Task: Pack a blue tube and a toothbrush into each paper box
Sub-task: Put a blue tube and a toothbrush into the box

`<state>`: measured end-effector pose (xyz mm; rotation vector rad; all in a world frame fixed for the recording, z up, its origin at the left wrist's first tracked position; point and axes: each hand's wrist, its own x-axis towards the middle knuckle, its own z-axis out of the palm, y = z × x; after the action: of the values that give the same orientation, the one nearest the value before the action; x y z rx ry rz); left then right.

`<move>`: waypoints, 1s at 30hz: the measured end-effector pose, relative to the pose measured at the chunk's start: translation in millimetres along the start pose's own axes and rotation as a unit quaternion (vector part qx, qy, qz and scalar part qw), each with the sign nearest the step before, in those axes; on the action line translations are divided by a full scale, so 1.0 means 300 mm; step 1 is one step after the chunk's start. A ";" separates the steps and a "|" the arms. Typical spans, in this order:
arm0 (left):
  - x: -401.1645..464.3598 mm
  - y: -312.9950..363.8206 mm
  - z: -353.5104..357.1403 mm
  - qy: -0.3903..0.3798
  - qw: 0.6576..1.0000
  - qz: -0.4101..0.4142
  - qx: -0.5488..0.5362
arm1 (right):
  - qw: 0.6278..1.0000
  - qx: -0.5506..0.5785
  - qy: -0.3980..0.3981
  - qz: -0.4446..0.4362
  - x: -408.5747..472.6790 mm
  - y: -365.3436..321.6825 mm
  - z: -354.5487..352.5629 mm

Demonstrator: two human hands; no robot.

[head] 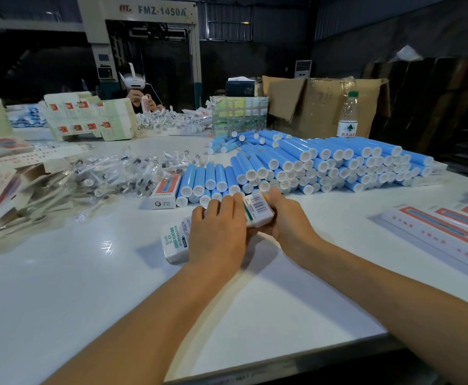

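Together, left hand (pixel 216 234) and right hand (pixel 287 218) grip a glossy rectangular paper box (pixel 257 211).

Tubes (pixel 324 165) stacked on the table (pixel 88 273), right behind the held box (pixel 255 211). Wrapped toothbrushes (pixel 116 173) left of those tubes, bottle (pixel 348 115) behind them.

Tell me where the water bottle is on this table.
In the head view the water bottle stands upright at the far right of the table, just behind the stacked blue tubes and in front of the open cardboard box.
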<state>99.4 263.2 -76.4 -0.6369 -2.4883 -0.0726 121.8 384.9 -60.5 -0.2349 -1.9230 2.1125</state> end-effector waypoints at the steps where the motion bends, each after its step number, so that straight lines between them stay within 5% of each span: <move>1: 0.000 -0.002 0.001 0.003 1.000 0.000 -0.003 | 0.999 0.030 -0.005 0.012 0.003 -0.005 -0.007; 15: -0.007 -0.017 0.008 0.018 1.000 0.013 -0.004 | 0.995 0.100 -0.020 0.016 0.022 -0.001 -0.029; 30: -0.001 -0.013 0.008 0.028 1.000 -0.003 -0.008 | 0.983 -0.140 -0.007 -0.116 -0.027 0.013 -0.006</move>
<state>96.5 260.1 -78.4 -0.6248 -2.4391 -0.1110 129.6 383.9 -65.1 -0.0469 -2.1371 1.6989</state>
